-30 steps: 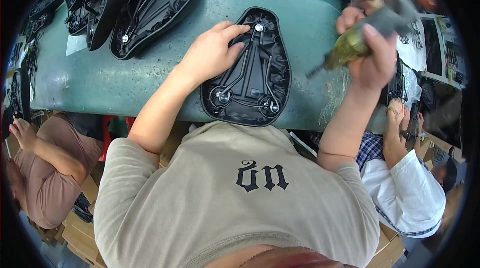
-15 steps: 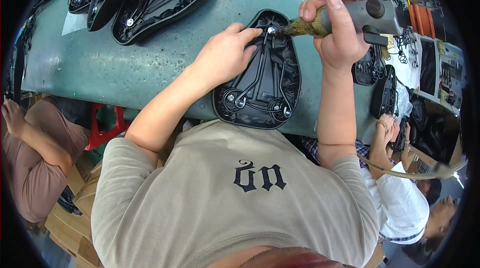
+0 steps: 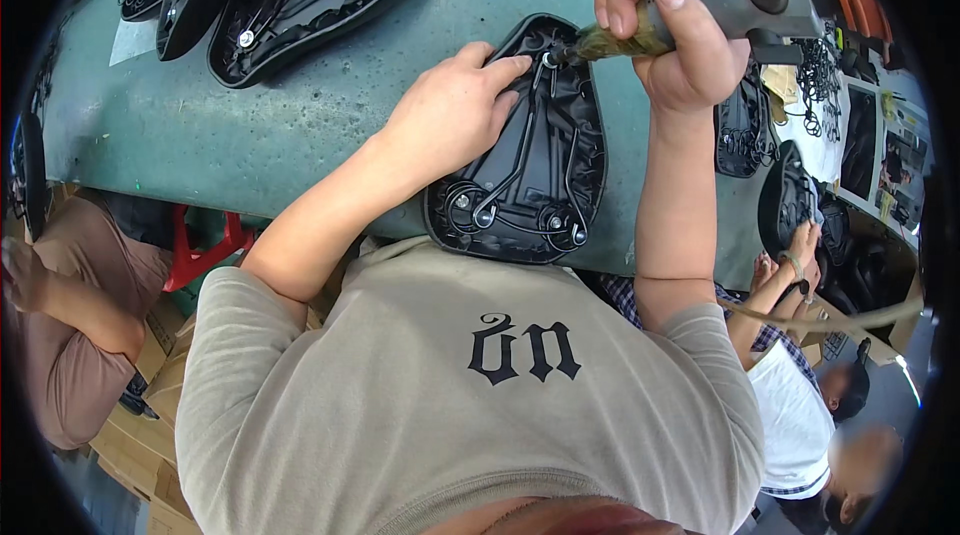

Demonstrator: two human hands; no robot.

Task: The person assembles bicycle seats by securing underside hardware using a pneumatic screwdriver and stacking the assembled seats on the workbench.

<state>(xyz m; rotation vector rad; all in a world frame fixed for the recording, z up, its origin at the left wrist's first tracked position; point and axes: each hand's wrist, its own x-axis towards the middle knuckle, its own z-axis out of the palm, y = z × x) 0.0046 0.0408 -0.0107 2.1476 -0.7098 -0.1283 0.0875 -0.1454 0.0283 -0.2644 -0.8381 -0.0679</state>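
A black bicycle saddle (image 3: 515,190) lies upside down on the green table, its underside up, its narrow nose away from me. Bent metal rails run along it, with coil springs at the wide near end. My left hand (image 3: 450,110) grips the saddle's left side near the nose, index finger reaching beside the bolt (image 3: 549,59). My right hand (image 3: 690,30) is wrapped round a grey power screwdriver (image 3: 730,0) whose front is bound in worn yellowish tape. The tool lies nearly level, and its tip meets the bolt at the nose.
More upturned saddles (image 3: 325,10) lie at the far left on the green table (image 3: 270,135). Others (image 3: 742,125) lie to the right, where a co-worker's hands (image 3: 800,250) handle one. A hose (image 3: 840,320) crosses the lower right. Left of me are a seated person and a red stool (image 3: 200,250).
The screwdriver's tip has come onto the bolt, and the tool and right hand have shifted slightly upward. My left hand stays on the saddle. The co-worker's hands at right have moved.
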